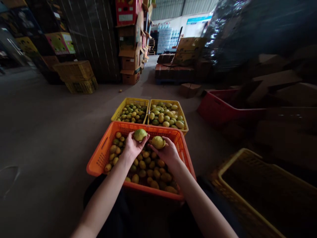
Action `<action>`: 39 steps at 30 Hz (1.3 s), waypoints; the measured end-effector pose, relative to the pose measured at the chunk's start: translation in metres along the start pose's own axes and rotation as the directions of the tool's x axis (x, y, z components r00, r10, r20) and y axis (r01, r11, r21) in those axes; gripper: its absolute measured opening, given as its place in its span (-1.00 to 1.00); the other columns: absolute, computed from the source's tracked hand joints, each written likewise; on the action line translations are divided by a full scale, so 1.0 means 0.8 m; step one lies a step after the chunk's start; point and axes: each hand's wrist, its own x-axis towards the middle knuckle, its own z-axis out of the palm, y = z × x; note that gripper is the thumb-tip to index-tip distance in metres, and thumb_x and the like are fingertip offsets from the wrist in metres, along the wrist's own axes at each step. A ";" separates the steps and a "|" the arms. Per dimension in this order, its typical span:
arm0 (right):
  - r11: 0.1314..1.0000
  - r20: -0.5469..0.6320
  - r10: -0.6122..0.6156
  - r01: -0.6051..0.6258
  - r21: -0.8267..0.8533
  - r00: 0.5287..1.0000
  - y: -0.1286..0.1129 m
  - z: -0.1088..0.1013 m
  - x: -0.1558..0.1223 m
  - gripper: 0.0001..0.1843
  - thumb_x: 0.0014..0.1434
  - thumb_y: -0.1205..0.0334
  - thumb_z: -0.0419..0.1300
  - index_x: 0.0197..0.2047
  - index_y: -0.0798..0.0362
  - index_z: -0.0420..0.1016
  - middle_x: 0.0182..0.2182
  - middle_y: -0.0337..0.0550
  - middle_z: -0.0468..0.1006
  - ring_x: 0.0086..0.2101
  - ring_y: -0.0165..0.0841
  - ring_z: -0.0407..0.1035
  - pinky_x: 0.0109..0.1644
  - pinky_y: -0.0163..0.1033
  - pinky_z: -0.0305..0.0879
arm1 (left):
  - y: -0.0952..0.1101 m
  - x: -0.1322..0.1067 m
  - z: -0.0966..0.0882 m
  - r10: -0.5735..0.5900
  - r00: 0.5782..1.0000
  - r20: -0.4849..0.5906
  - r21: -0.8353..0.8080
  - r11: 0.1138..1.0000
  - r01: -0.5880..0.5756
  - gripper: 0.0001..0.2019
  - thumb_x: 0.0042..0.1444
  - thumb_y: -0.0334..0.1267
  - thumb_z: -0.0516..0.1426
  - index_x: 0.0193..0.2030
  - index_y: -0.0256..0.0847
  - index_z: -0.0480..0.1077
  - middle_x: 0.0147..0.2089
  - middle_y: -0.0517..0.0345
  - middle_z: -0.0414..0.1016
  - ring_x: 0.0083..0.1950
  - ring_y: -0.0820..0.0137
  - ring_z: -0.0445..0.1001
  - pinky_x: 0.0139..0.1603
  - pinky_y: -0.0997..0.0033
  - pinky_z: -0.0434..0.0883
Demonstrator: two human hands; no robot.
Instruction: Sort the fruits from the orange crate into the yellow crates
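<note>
Over the orange crate [97, 162], my left hand [133, 143] is closed around a green mango [140, 135]. A yellower mango [158, 142] lies in my right hand [168, 150], fingers curled under it. The two mangoes are held side by side, slightly apart. Below them, many smaller yellow, orange and green mangoes [142, 173] cover the bottom of the orange crate. Beyond its far rim stand two yellow crates side by side: the left crate [116, 112] holds small green and yellow mangoes, the right crate [185, 124] larger, paler ones.
At the right front is another yellow crate [244, 195], its inside dark. A red bin [215, 109] with cardboard stands farther right. Stacked cartons [130, 62] rise at the back, and yellow crates [81, 82] sit on the floor at the left.
</note>
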 end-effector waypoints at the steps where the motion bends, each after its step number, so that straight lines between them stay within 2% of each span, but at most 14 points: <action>1: 1.000 -0.008 0.010 -0.010 0.013 1.000 0.000 0.001 0.000 -0.94 0.08 0.28 0.10 -0.31 0.04 0.34 -0.54 -0.22 0.52 -0.47 -0.34 0.45 -0.36 -0.16 0.51 | 0.000 0.000 0.000 -0.015 1.000 -0.017 0.005 1.000 0.015 -0.70 0.17 -0.23 -0.05 -0.10 -0.39 0.38 -0.29 -0.14 0.49 -0.21 0.26 0.53 -0.42 0.46 0.52; 4: 0.999 -0.025 0.035 -0.034 0.031 0.999 0.002 0.002 0.001 -0.91 0.14 0.26 0.06 -0.29 0.06 0.35 -0.53 -0.19 0.53 -0.47 -0.34 0.46 -0.39 -0.21 0.50 | 0.000 -0.001 0.002 -0.071 0.995 -0.076 0.059 0.995 0.076 -0.67 0.21 -0.20 -0.07 -0.08 -0.40 0.36 -0.38 -0.07 0.46 -0.37 0.35 0.50 -0.53 0.53 0.47; 7: 1.000 -0.031 0.020 -0.020 0.013 0.999 0.003 0.002 0.002 -0.86 0.18 0.21 0.04 -0.31 0.08 0.37 -0.53 -0.16 0.54 -0.48 -0.34 0.46 -0.40 -0.22 0.50 | -0.002 0.000 0.002 -0.103 0.992 -0.076 0.118 0.987 0.111 -0.63 0.23 -0.14 -0.09 -0.09 -0.43 0.36 -0.42 -0.06 0.45 -0.47 0.42 0.44 -0.58 0.57 0.42; 12: 0.997 -0.008 0.067 -0.068 -0.030 0.998 0.000 0.004 0.000 -0.78 0.21 0.16 0.02 -0.32 0.09 0.40 -0.58 -0.15 0.53 -0.55 -0.36 0.43 -0.49 -0.31 0.45 | -0.004 0.002 0.000 -0.044 0.998 -0.050 0.170 0.984 0.052 -0.62 0.23 -0.10 -0.07 -0.18 -0.40 0.39 -0.45 -0.05 0.46 -0.48 0.41 0.43 -0.57 0.55 0.41; 14: 0.998 0.009 0.048 -0.048 -0.033 0.999 0.000 0.005 0.000 -0.80 0.21 0.17 0.03 -0.33 0.08 0.40 -0.55 -0.16 0.54 -0.54 -0.38 0.44 -0.47 -0.32 0.45 | -0.004 0.002 0.002 -0.004 0.998 -0.056 0.176 0.984 0.014 -0.67 0.22 -0.12 -0.03 -0.21 -0.38 0.39 -0.45 -0.03 0.47 -0.47 0.42 0.44 -0.53 0.55 0.43; 18: 0.993 0.080 -0.090 0.096 -0.069 0.993 0.002 0.003 0.002 -0.95 0.08 0.31 0.17 -0.32 0.02 0.39 -0.43 -0.21 0.57 -0.40 -0.38 0.48 -0.33 -0.28 0.48 | -0.005 0.002 0.007 0.045 0.999 -0.024 0.172 0.984 -0.041 -0.83 0.18 -0.28 0.05 -0.23 -0.36 0.40 -0.38 -0.01 0.50 -0.36 0.39 0.50 -0.36 0.47 0.51; 22: 0.947 0.184 -0.256 0.284 -0.147 0.949 0.006 -0.004 0.003 -0.68 -0.13 0.40 0.33 -0.27 -0.02 0.38 -0.35 -0.29 0.55 -0.29 -0.36 0.47 -0.22 -0.22 0.47 | -0.008 0.002 0.007 0.115 0.992 0.053 0.220 0.968 -0.124 -0.94 0.07 -0.44 0.12 -0.29 -0.35 0.40 -0.35 0.04 0.50 -0.31 0.41 0.50 -0.24 0.41 0.52; 25: 0.859 0.174 -0.374 0.411 -0.304 0.911 0.007 -0.006 -0.002 -0.59 -0.21 0.38 0.39 -0.25 -0.01 0.40 -0.37 -0.30 0.53 -0.31 -0.38 0.44 -0.22 -0.27 0.44 | -0.010 -0.001 0.004 0.204 0.965 0.166 0.313 0.917 -0.248 -0.77 -0.10 -0.56 0.21 -0.26 -0.29 0.41 -0.36 0.15 0.49 -0.28 0.44 0.49 -0.15 0.42 0.48; 27: 0.755 0.174 -0.486 0.511 -0.411 0.857 0.006 -0.003 -0.009 -0.52 -0.29 0.43 0.42 -0.26 -0.01 0.40 -0.39 -0.34 0.52 -0.34 -0.43 0.41 -0.26 -0.36 0.39 | -0.010 -0.006 0.004 0.250 0.937 0.243 0.358 0.875 -0.326 -0.57 -0.22 -0.63 0.24 -0.16 -0.21 0.41 -0.34 0.24 0.48 -0.28 0.48 0.48 -0.14 0.48 0.45; 30: 0.659 0.235 -0.569 0.608 -0.442 0.788 0.003 0.005 -0.020 -0.43 -0.41 0.56 0.41 -0.29 -0.02 0.41 -0.37 -0.39 0.52 -0.34 -0.45 0.38 -0.27 -0.41 0.33 | -0.010 -0.014 0.006 0.303 0.916 0.264 0.380 0.840 -0.387 -0.41 -0.30 -0.67 0.24 -0.08 -0.11 0.39 -0.27 0.30 0.48 -0.29 0.53 0.45 -0.22 0.61 0.39; 32: 0.673 0.250 -0.568 0.617 -0.408 0.784 0.001 0.011 -0.026 -0.40 -0.45 0.63 0.39 -0.30 -0.02 0.41 -0.37 -0.39 0.53 -0.33 -0.43 0.38 -0.26 -0.39 0.32 | -0.010 -0.018 0.008 0.331 0.902 0.277 0.389 0.819 -0.421 -0.45 -0.31 -0.66 0.25 -0.13 -0.12 0.41 -0.21 0.28 0.48 -0.26 0.51 0.44 -0.23 0.63 0.36; 35: 0.731 0.220 -0.543 0.585 -0.352 0.810 -0.001 0.017 -0.032 -0.38 -0.47 0.70 0.36 -0.30 -0.01 0.42 -0.37 -0.40 0.54 -0.32 -0.42 0.40 -0.23 -0.38 0.32 | -0.011 -0.021 0.009 0.348 0.881 0.321 0.400 0.793 -0.459 -0.52 -0.32 -0.64 0.26 -0.20 -0.15 0.44 -0.15 0.26 0.47 -0.22 0.49 0.43 -0.22 0.64 0.35; 39: 0.772 0.229 -0.496 0.547 -0.324 0.837 -0.001 0.017 -0.033 -0.41 -0.39 0.63 0.38 -0.25 -0.01 0.44 -0.33 -0.34 0.56 -0.29 -0.39 0.41 -0.21 -0.36 0.34 | -0.012 -0.020 0.010 0.292 0.894 0.340 0.382 0.826 -0.415 -0.44 -0.31 -0.63 0.27 -0.10 -0.12 0.44 -0.21 0.27 0.49 -0.27 0.51 0.44 -0.26 0.64 0.38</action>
